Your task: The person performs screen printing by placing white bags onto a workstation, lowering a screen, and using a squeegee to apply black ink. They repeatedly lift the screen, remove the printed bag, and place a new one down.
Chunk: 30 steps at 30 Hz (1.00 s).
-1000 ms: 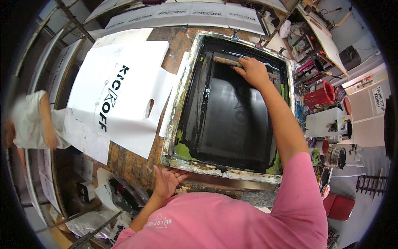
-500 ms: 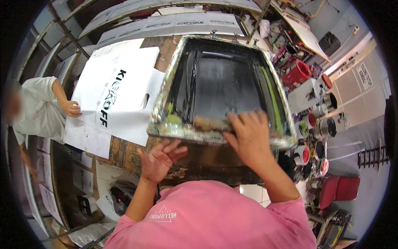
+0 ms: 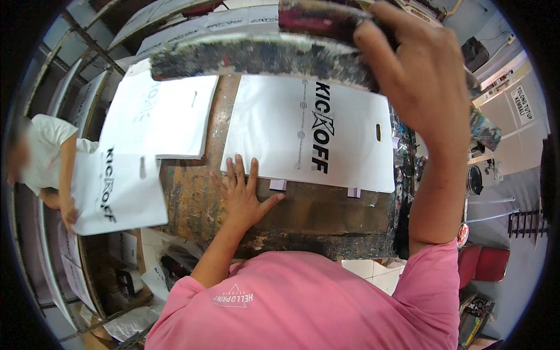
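Note:
A white bag (image 3: 265,128) with bold black print and a slot handle lies flat on the brown worktable (image 3: 350,224). My left hand (image 3: 242,189) is spread, its fingertips on the bag's near left edge and its thumb over the board. Above the bag, the paint-crusted screen-printing frame (image 3: 262,61) is tilted up with its near edge raised. My right hand (image 3: 423,76) is high on the right, closed round this frame. A dark reddish block (image 3: 318,17) shows just behind the edge; whether my fingers also hold it, I cannot tell.
At left, a co-worker's hand (image 3: 68,213) holds another printed bag (image 3: 125,189) beside a stack of white bags (image 3: 181,125). Racks with printed bags (image 3: 84,102) stand left and behind. A red chair (image 3: 487,262) and paint containers (image 3: 475,178) are at right.
The screen frame has gone from flat to raised, uncovering the printed bag. My left hand has moved onto that bag's edge. The co-worker has drawn a printed bag off the stack leftward.

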Motion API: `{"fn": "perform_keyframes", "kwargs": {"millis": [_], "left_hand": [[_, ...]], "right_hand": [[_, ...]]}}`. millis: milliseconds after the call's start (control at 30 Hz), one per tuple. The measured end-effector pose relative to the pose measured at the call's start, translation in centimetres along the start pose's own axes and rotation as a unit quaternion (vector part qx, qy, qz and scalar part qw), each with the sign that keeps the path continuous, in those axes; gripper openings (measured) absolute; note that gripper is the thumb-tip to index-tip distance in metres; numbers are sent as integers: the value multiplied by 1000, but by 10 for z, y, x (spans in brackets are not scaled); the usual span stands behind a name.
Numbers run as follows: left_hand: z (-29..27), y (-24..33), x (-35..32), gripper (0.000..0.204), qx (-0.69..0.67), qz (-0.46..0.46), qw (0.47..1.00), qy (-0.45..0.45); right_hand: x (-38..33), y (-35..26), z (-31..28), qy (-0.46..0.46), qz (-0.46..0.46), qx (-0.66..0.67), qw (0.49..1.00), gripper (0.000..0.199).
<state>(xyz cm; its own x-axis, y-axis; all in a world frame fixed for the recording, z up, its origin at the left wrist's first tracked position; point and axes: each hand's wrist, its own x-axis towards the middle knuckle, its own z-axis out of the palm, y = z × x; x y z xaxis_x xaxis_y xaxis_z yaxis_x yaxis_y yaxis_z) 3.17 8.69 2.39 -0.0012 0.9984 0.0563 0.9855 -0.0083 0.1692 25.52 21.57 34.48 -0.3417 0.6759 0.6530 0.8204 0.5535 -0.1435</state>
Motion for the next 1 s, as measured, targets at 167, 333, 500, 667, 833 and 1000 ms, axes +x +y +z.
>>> {"fn": "perform_keyframes", "kwargs": {"millis": [167, 333, 500, 667, 833, 1000], "left_hand": [[-26, 16, 22, 105, -46, 4, 999, 2], [-66, 32, 68, 76, -156, 67, 971, 167], [-98, 45, 92, 63, -282, 14, 942, 181], [-80, 42, 58, 67, -492, -88, 859, 107], [-33, 8, 53, 63, -428, -82, 870, 232], [-34, -13, 62, 51, -439, -191, 845, 236]], "right_hand": [[19, 12, -5, -26, 59, 95, 993, 32], [39, 21, -4, -19, 26, 23, 999, 32], [43, 32, -2, -7, 10, -21, 1000, 32], [34, 30, -1, 8, 4, -50, 999, 33], [30, 20, -1, 29, -10, -71, 997, 33], [18, -1, 1, 51, -20, -74, 996, 33]]}}
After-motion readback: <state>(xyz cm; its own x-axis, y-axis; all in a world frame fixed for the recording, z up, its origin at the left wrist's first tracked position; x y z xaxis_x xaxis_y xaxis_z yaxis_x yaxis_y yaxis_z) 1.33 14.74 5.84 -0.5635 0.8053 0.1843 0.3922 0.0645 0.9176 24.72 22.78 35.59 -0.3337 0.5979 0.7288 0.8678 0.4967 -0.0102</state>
